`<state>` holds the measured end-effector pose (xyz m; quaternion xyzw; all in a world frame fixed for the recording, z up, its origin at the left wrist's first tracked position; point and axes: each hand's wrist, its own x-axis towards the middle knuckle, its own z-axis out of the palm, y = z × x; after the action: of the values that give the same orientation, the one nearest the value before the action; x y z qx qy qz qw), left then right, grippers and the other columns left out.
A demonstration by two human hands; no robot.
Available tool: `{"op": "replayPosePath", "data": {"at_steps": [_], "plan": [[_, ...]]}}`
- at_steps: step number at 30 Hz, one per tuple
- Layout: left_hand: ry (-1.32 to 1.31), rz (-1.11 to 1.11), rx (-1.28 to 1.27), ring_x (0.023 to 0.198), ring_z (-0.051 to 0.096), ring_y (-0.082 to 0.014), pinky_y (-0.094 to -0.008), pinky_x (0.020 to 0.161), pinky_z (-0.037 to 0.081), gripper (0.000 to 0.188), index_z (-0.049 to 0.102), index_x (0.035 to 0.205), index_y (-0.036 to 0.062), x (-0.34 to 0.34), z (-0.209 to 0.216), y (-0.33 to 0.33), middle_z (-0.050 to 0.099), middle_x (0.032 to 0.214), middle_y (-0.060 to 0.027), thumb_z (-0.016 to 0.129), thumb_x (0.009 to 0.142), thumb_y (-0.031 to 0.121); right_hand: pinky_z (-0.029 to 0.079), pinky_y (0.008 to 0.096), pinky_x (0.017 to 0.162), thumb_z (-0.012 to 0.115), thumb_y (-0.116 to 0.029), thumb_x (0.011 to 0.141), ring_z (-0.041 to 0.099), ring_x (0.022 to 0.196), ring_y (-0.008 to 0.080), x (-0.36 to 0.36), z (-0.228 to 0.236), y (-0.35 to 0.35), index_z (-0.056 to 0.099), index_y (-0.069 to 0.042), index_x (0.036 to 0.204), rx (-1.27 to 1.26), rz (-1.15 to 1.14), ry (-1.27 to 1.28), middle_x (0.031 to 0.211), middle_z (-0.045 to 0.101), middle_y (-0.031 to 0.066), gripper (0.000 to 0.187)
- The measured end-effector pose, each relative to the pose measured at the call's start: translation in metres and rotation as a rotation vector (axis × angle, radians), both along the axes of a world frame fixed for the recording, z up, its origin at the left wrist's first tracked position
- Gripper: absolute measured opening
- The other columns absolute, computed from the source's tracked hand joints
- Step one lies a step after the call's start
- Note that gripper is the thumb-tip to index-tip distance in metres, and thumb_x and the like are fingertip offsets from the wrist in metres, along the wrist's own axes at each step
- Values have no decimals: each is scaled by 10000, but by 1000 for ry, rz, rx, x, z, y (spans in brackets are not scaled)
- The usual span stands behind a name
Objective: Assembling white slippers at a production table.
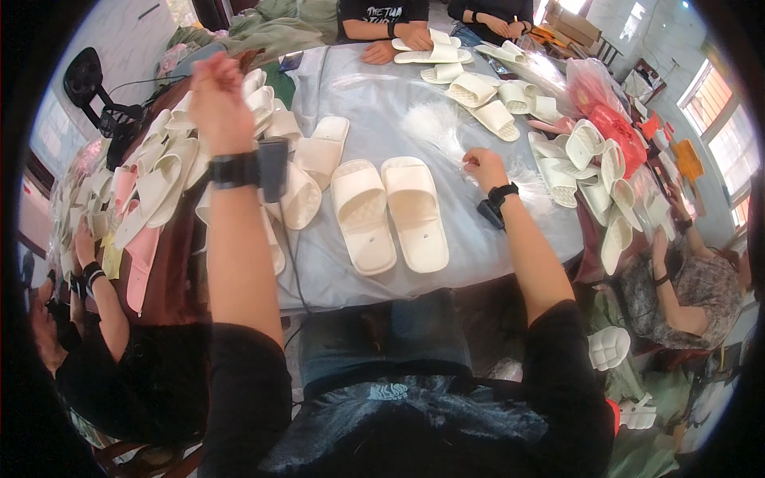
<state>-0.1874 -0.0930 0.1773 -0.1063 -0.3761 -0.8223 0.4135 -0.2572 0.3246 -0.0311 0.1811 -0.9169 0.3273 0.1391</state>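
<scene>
Pair of cream slippers (376, 219) sat mid-frame. Left hand (221, 107) was just a blur at upper left, couldn't tell about its fingers; right hand (484, 169), right of centre, had fingers bunched together beside some clear plastic (437, 129).

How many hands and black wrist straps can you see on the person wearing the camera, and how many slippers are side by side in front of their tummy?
Bare hands: 2
Black wrist straps: 2
Cream slide slippers: 2
Total: 6
</scene>
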Motion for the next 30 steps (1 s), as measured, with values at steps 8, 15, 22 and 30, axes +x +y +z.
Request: {"op": "replayPosePath", "data": {"at_steps": [8,15,22,30], "plan": [[48,-226,-86,650,393,-120,-253,673,363,280,559,960,19,108,9,-24,422,710,17,505,1002,291,487,367,708,746,-42,706,607,818,293,0,4,30,631,-33,1039,34,-358,599,1058,622,152,353],[-312,-130,-334,627,445,-113,-246,606,355,301,564,871,15,175,-71,37,480,671,-11,480,1017,265,457,249,620,615,0,837,523,696,107,184,97,-58,633,-24,1114,-782,-116,239,1082,590,69,279],[-460,-202,-354,619,473,-111,-242,581,363,341,578,854,1,211,-116,74,512,687,-28,490,1013,289,523,263,629,591,-29,902,628,698,153,271,93,-135,582,-40,1252,-555,301,-291,1096,634,137,350],[-316,-188,-244,648,505,-119,-244,590,390,333,592,859,-4,219,-128,59,558,744,-47,493,1012,274,489,248,578,584,-59,928,596,616,120,282,66,-117,646,2,1055,-595,259,-359,830,651,73,154]]}}
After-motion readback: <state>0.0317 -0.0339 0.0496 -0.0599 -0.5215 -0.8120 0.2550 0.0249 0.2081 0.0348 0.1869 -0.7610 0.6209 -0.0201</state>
